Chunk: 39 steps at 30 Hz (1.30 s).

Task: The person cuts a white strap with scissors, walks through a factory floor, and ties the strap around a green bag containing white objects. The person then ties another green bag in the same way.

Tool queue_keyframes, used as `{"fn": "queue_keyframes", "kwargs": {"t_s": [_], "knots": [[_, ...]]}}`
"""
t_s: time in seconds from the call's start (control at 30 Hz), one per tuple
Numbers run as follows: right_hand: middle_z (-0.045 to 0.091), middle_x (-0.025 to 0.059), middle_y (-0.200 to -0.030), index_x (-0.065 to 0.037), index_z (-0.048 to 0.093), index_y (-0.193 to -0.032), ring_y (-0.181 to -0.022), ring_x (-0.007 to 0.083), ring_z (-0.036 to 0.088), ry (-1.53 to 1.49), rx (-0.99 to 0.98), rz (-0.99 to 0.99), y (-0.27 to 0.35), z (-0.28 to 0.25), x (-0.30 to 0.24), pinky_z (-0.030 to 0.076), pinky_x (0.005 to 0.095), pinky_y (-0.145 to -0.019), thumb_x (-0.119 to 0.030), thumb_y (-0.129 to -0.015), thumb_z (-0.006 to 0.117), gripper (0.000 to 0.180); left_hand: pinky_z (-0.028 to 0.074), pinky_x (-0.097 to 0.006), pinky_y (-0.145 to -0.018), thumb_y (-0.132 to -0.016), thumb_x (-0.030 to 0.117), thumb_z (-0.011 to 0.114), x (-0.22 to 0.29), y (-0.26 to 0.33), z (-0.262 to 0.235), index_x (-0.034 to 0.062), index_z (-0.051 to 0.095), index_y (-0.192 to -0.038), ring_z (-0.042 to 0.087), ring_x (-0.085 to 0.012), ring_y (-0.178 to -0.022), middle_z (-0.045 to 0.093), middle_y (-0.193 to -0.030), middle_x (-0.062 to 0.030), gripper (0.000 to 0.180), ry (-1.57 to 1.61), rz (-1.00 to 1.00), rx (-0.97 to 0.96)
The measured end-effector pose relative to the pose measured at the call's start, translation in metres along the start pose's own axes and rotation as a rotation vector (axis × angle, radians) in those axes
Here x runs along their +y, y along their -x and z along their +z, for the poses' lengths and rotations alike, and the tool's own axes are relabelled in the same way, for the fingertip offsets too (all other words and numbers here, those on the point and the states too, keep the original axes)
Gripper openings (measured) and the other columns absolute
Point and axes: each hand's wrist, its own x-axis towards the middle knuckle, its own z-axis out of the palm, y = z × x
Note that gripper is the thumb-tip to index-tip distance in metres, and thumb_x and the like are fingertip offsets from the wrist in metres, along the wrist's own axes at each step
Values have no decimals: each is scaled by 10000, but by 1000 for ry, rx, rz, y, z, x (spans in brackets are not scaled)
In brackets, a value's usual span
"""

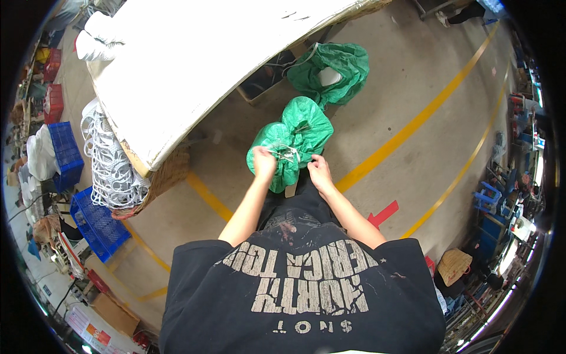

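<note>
At the far left, blue crates (66, 154) and red crates (53, 101) stand on the floor beside white bundles. Next to them a big table (194, 65) under a white cover fills the upper left, with a bunch of white loops (112, 165) hanging off its near corner.

In the middle, the person stands over a green sack (293, 141) that sits on the concrete floor (407, 76) just in front of their legs. The left hand (263, 161) is clenched on the gathered neck of the sack, where a tangle of thin white string (285, 153) shows against the green. The right hand (319, 171) presses against the sack's right side with its fingers curled; whether it grips the fabric or only steadies it cannot be told from above.

By the look of it the sack is already filled and its mouth bunched together, so the closing seems well under way. The string lies loose around the neck, and no finished knot can be made out, so the tying appears unfinished.

Behind it, near the table's edge, a second green sack (333, 68) lies open with something white inside, apparently not closed yet.

To the right, yellow lines (413, 127) cross the floor, a red arrow (383, 213) is marked near the person's right elbow, and shelves with blue items line the far right edge.
</note>
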Motion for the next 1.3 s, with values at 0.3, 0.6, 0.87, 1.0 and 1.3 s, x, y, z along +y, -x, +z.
{"fn": "queue_keyframes", "kwargs": {"t_s": [0.3, 0.6, 0.87, 1.0, 1.3], "knots": [[625, 147, -853, -12, 616, -924, -829, 277, 616, 213, -310, -602, -9, 47, -55, 482, 371, -760, -207, -972, 504, 230, 443, -291, -692, -995, 249, 545, 79, 7, -61, 123, 568, -955, 513, -89, -745, 556, -815, 27, 134, 511, 9, -357], [483, 29, -616, -42, 565, -746, -602, 122, 448, 21, -53, -244, 27, -32, 6, 386, 305, -578, -182, -982, 505, 281, 493, -439, -873, -802, 136, 712, 73, -11, 24, 82, 577, -1218, 577, -340, -1023, 595, -1075, -136, 441, -418, 622, -155], [550, 108, -626, -29, 583, -747, -589, 189, 533, 24, -46, -247, 13, -39, -34, 436, 343, -585, -115, -918, 532, 198, 492, -466, -802, -667, 0, 662, 20, -13, 141, 52, 675, -842, 600, -366, -888, 637, -839, -162, 184, -589, 679, -446], [483, 46, -627, -22, 538, -741, -599, 110, 441, -194, -183, -407, -16, -25, -66, 381, 288, -568, -83, -944, 502, 215, 487, -480, -753, -695, 8, 681, 28, -42, 137, 26, 622, -803, 615, -359, -732, 628, -711, -163, 124, -330, 625, -420], [550, 51, -728, -38, 546, -812, -763, 167, 566, -877, -189, -200, -43, -97, -49, 469, 315, -798, -222, -1049, 438, 319, 484, -508, -864, -770, 58, 718, 94, -28, 127, 56, 505, -1191, 536, -420, -1060, 536, -1128, -191, 471, -682, 513, -136]]}}
